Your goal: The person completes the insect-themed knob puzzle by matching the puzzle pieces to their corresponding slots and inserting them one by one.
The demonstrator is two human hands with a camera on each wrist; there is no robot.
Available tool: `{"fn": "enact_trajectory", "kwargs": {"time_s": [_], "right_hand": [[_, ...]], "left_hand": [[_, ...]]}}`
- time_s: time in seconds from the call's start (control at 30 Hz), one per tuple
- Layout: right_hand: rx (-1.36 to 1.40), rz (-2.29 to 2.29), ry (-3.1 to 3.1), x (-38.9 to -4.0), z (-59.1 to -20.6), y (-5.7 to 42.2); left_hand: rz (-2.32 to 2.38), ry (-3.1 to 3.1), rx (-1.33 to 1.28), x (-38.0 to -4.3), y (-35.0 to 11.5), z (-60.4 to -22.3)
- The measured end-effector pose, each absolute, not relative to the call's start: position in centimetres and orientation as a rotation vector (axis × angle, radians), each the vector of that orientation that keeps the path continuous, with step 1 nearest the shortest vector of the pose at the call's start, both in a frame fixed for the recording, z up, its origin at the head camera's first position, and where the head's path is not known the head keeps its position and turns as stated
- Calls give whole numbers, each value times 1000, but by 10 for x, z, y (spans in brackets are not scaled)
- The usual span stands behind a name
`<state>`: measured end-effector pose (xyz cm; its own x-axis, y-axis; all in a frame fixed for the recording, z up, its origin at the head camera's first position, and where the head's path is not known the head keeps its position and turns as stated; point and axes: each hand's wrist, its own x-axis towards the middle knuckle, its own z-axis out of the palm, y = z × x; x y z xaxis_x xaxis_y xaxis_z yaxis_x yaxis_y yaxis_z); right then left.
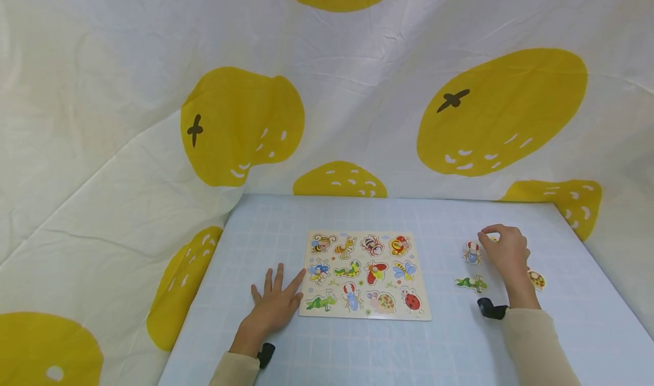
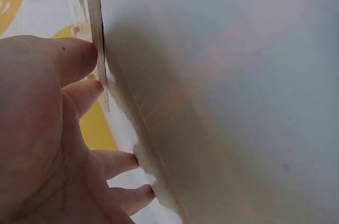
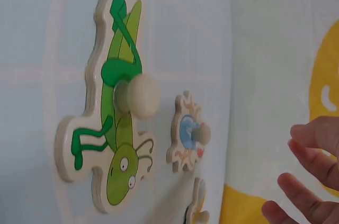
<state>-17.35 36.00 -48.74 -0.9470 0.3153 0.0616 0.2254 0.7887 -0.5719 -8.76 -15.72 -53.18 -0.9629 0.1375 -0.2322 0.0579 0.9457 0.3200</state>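
A wooden insect puzzle board (image 1: pixel 365 314) lies flat on the table. My left hand (image 1: pixel 276 306) rests with spread fingers at its left side; in the left wrist view the thumb and index finger touch the board's edge (image 2: pixel 99 28). To the right of the board my right hand (image 1: pixel 508 252) is above loose pieces, thumb and index finger close together, nothing visible between them. Nearby are a blue stag beetle piece (image 1: pixel 472 253) and a green grasshopper piece (image 1: pixel 472 284), each with a round wooden knob. A spotted piece (image 1: pixel 536 279) is partly hidden by the right wrist.
A yellowish piece (image 1: pixel 493 239) shows partly behind the right hand. The table (image 1: pixel 357 352) has a pale blue gridded cover. A white cloth with yellow fruit prints (image 1: pixel 357 119) hangs behind and along the sides.
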Motion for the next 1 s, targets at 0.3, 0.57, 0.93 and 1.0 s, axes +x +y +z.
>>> {"fn": "enact_trajectory", "kwargs": {"time_s": [0.3, 0.57, 0.93, 1.0], "right_hand": [[-635, 941, -2828, -181, -491, 384], [-747, 944, -2820, -180, -497, 403], [-925, 957, -2922, -177, -509, 420], [-921, 947, -2935, -177, -511, 421]], "left_hand": [[447, 2843, 153, -89, -158, -533], [448, 2839, 151, -90, -158, -534], [447, 2847, 158, -89, -158, -534], [446, 2853, 159, -88, -157, -534]]}}
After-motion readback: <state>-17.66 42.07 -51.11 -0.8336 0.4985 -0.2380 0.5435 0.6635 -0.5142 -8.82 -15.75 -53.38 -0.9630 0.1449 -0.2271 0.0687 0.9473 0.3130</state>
